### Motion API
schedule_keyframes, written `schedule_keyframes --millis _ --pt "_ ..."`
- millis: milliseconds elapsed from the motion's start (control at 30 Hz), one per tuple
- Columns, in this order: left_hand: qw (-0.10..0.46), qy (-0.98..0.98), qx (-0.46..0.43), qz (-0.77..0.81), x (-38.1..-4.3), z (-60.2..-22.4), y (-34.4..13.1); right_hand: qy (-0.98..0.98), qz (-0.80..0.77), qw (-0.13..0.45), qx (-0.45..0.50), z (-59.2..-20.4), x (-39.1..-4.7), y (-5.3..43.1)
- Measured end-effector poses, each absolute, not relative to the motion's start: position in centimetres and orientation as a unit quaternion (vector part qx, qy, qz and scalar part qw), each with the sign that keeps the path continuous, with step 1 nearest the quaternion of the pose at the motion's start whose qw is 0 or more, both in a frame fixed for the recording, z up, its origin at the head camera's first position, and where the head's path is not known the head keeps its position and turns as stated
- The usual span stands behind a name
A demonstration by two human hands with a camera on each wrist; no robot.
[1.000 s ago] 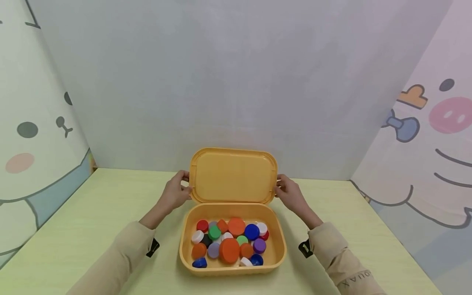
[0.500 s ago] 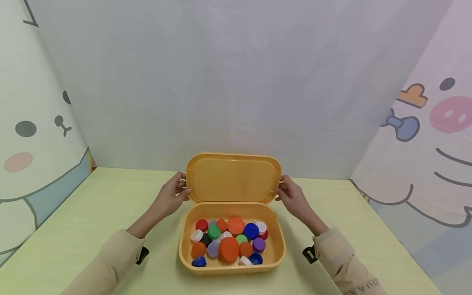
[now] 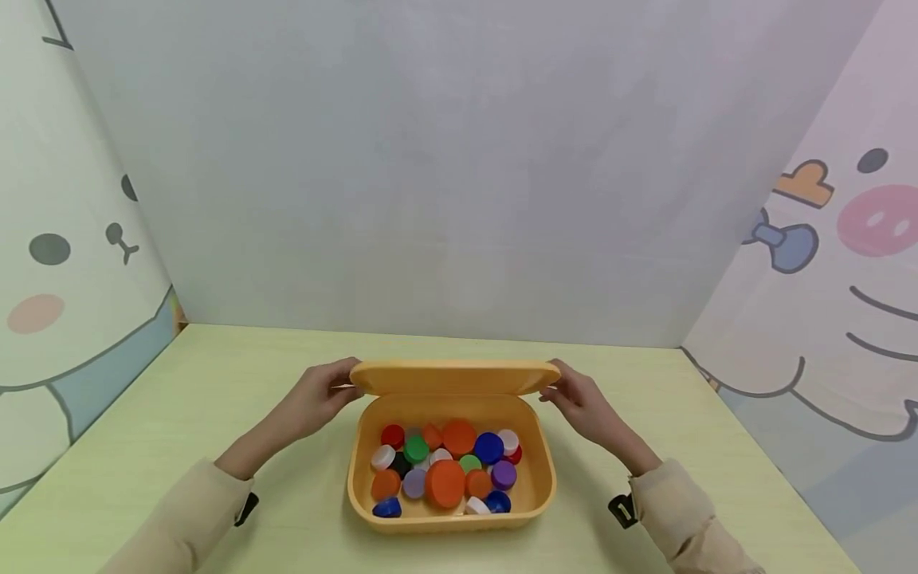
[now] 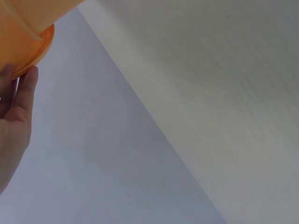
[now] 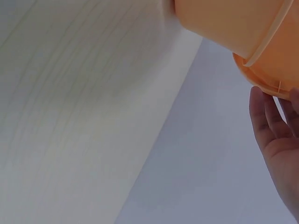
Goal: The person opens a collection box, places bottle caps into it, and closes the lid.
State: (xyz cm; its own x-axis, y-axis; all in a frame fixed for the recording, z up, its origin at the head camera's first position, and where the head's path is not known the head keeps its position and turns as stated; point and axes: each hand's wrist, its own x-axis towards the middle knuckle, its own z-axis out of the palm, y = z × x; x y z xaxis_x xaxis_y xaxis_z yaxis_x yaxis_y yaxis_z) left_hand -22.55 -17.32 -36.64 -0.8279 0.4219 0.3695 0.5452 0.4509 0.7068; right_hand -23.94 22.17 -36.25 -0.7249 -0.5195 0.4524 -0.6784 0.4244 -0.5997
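An orange-yellow plastic box (image 3: 452, 524) stands uncovered on the table and holds several bottle caps (image 3: 445, 483) in red, orange, white, blue, green, purple and black. Its matching lid (image 3: 455, 378) tilts forward above the back rim, seen nearly edge-on in the head view. My left hand (image 3: 314, 401) grips the lid's left end, fingers behind and thumb in front. At the opposite end, my right hand (image 3: 586, 405) holds the lid in the same way. Both wrist views show fingertips at the lid's edge (image 4: 39, 49), beside the box wall (image 5: 219, 25).
The pale yellow-green table (image 3: 237, 383) extends to both sides of the box. A grey-white wall panel (image 3: 445, 175) rises behind it. Printed cartoon panels flank the table, a white one (image 3: 79, 199) on the left and a pig (image 3: 825, 319) on the right.
The lid has swung from almost upright down toward the box, its top edge coming lower and nearer. Both hands have turned with it, forearms spreading outward. The box and caps have stayed in place.
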Motion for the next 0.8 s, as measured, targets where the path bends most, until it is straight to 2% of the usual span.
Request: schedule_keyframes --millis 333,600,800 --pt "0.046 -0.829 -0.383 -0.406 -21.8 -37.1 -18.9 -0.811 0.401 0.038 0.424 -37.2 -23.1 23.4" --pt "0.072 -0.833 -0.419 -0.355 -21.3 -37.1 -18.6 -0.808 0.361 0.091 0.457 -38.1 -22.7 23.4" --pt "0.081 -0.847 -0.412 -0.326 -20.9 -37.2 -18.2 -0.812 0.335 0.119 0.462 -38.2 -22.0 23.3"
